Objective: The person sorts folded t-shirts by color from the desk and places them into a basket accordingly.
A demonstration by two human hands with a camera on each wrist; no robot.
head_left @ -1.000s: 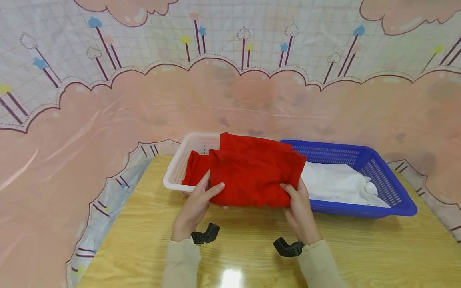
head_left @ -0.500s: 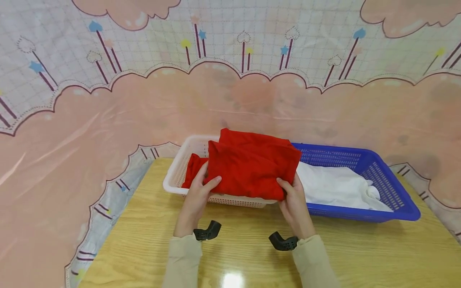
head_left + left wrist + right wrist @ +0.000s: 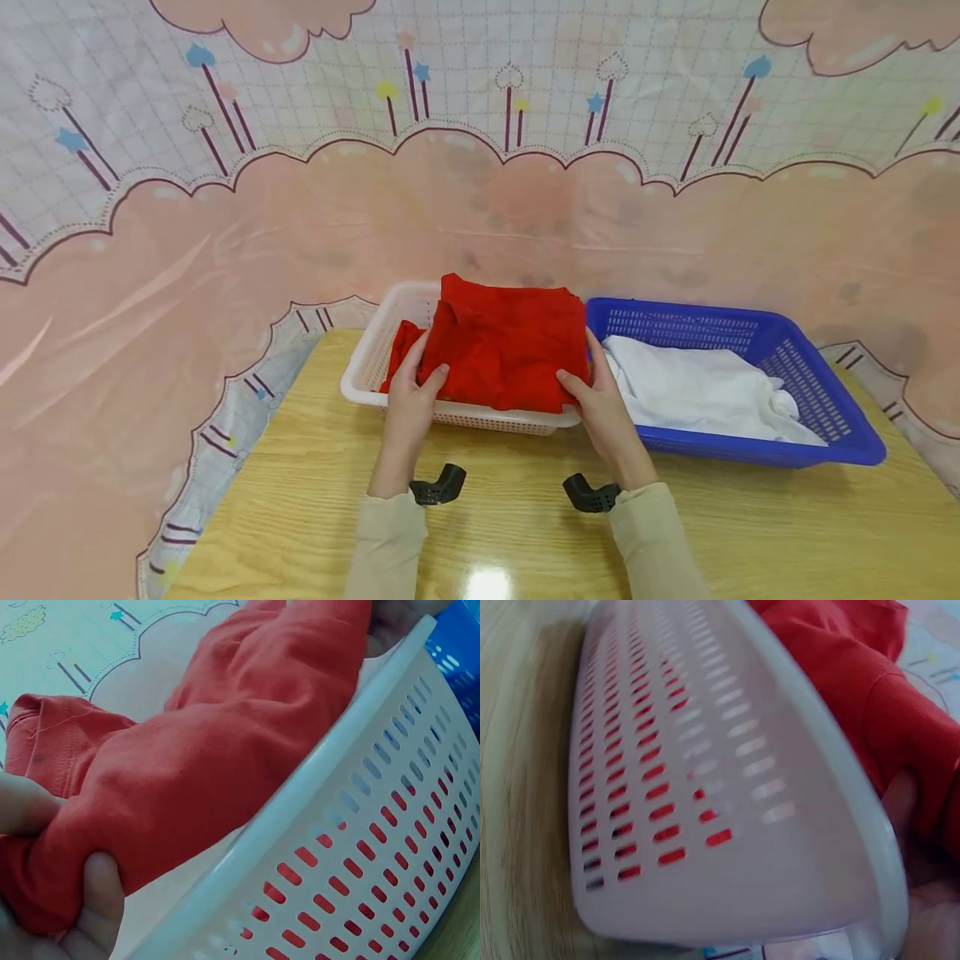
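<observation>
Both hands hold a folded red garment by its two sides, over the white plastic basket. My left hand grips its left side, thumb on top; the left wrist view shows a stitched hem there. At the opposite side my right hand pinches the cloth, its thumb also on top. In the right wrist view the cloth sags just inside the basket's rim. Another red cloth lies in the basket's left end, mostly covered by the held one.
A blue plastic basket stands right beside the white one, with white cloth inside. Both rest on a wooden table. Behind hangs a printed pink and white curtain. Each wrist wears a black camera mount.
Both hands have carried the red garment left and slightly forward, from in front of the baskets to over the white basket. The right hand has moved away from the blue basket.
</observation>
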